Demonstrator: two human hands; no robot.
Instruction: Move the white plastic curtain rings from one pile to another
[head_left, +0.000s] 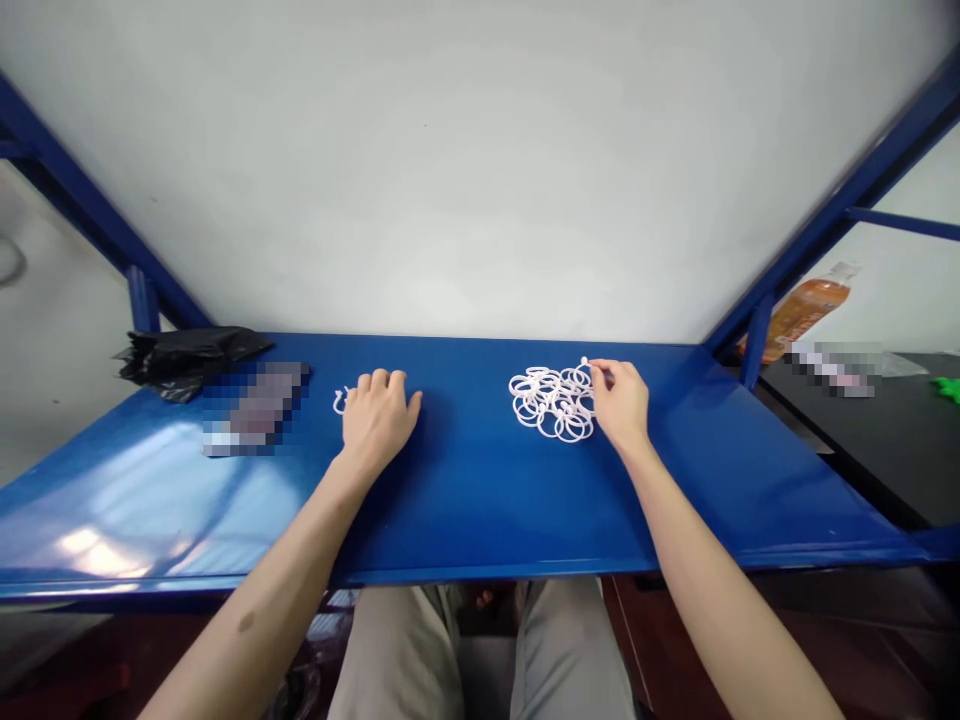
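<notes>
A pile of thin white plastic rings (553,408) lies on the blue tabletop (465,500), right of centre. Thumb and fingertips of my right hand (621,402) pinch the small knob of a white ring at the pile's upper right edge. Further left, my left hand (379,415) rests palm down on the table with its thumb apart from the fingers. Part of another white ring (339,402) sticks out beside its left edge. The rest of that ring is hidden under the hand.
A pixelated dark flat object (259,408) and a crumpled black plastic bag (187,358) lie at the left. Blue metal posts (757,340) frame the table. Beyond the right one, a bottle with orange contents (806,310) stands tilted near a black surface (885,440).
</notes>
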